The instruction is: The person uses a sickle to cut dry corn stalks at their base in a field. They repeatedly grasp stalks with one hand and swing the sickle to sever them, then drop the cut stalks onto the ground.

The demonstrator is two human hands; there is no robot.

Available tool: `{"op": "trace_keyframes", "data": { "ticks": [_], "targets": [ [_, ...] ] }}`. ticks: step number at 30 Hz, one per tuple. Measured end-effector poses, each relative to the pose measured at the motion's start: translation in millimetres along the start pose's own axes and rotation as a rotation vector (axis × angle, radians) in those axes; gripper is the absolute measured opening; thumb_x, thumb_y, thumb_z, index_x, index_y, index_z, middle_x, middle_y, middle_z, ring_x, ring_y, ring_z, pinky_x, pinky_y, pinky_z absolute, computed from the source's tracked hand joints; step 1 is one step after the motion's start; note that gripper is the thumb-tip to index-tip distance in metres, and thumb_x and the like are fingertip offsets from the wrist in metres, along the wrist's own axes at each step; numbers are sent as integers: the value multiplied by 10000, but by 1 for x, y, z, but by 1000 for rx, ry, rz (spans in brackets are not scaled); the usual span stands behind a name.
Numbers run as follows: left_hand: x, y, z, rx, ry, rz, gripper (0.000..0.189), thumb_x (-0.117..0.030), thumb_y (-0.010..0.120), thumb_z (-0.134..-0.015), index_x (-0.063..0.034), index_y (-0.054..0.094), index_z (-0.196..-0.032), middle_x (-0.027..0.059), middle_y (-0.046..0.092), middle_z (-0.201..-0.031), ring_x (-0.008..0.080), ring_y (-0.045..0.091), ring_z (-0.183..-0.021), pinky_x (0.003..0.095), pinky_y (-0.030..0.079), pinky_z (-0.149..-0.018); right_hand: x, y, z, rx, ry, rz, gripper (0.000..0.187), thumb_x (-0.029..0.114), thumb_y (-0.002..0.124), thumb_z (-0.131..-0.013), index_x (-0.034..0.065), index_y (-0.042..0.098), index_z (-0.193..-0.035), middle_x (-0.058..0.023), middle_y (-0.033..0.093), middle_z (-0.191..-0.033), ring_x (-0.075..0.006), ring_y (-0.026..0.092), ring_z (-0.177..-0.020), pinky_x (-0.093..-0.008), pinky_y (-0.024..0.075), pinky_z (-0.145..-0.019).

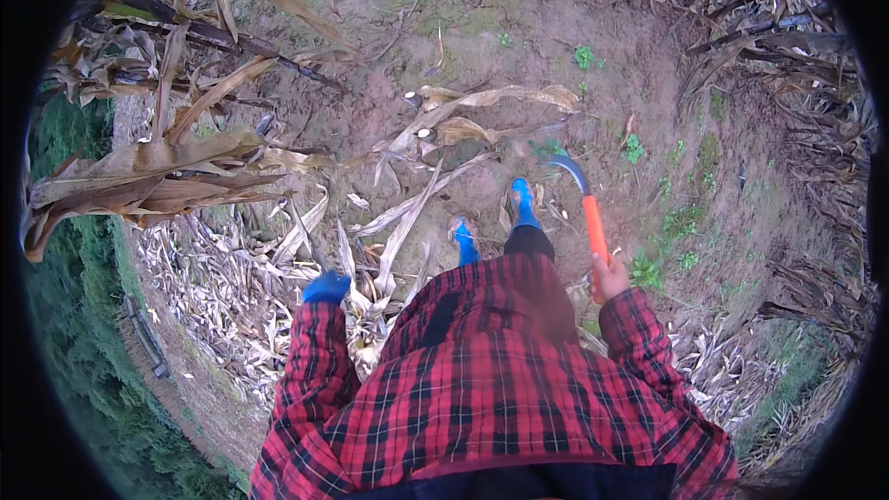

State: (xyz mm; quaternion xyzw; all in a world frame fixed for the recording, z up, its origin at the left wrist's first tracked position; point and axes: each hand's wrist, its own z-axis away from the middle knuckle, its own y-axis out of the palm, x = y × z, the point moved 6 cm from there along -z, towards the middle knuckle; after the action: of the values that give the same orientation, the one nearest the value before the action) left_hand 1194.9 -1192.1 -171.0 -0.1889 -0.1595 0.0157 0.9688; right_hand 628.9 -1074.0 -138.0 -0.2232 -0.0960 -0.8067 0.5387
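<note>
A sickle (596,226) with an orange handle and a curved metal blade is held in my bare right hand (608,279), its blade pointing away from me over the soil. My left hand (326,287), in a blue glove, is at the left of my body, low over dry maize leaves; its fingers look curled, but whether they hold a stalk or leaf is unclear. Between the hands my blue boots (524,205) stand on the ground. Just beyond them are cut maize stubs (425,133) with pale tops and dry leaves around them.
Dry standing maize plants (160,173) lean in from the left, and more dry maize (826,83) lines the right side. Fallen husks and leaves (215,305) cover the ground at lower left. Small green weeds (633,149) grow in the bare soil. Green bushes (90,361) are at the far left.
</note>
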Motion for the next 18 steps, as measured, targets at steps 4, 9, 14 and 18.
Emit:
{"op": "trace_keyframes", "data": {
  "ticks": [4, 9, 14, 18],
  "targets": [
    [-190, -169, 53, -697, 507, 149, 563, -491, 474, -799, -108, 487, -1211, 177, 573, -1073, 324, 549, -986, 427, 407, -866, 13, 40, -24, 40, -300, 207, 201, 228, 480, -896, 29, 489, -922, 1, 461, -538, -91, 456, -376, -249, 370, -338],
    [-332, -230, 4, -516, 543, -154, 632, -543, 448, -781, -89, 448, -1221, 194, 561, -1079, 335, 547, -972, 435, 431, -818, 7, 34, -74, 21, -137, 202, 198, 238, 505, -882, 44, 502, -921, -3, 472, -532, -88, 472, -388, -247, 403, -362],
    [-329, -183, -101, -347, 353, -282, 966, -617, 598, -635, -30, 250, -1319, 232, 503, -1175, 349, 517, -1062, 429, 399, -897, 41, 50, -113, -143, -490, 678, 226, 245, 538, -844, 39, 517, -935, -137, 564, -575, -287, 584, -513, -407, 459, -460],
    [-337, -181, -121, -254, 199, -174, 1006, -598, 652, -603, 16, 260, -1297, 228, 509, -1172, 354, 512, -1069, 402, 401, -904, 33, 120, -189, -138, -427, 871, 245, 260, 501, -841, 42, 507, -952, -220, 579, -638, -407, 577, -601, -485, 461, -543]
  ]
}}
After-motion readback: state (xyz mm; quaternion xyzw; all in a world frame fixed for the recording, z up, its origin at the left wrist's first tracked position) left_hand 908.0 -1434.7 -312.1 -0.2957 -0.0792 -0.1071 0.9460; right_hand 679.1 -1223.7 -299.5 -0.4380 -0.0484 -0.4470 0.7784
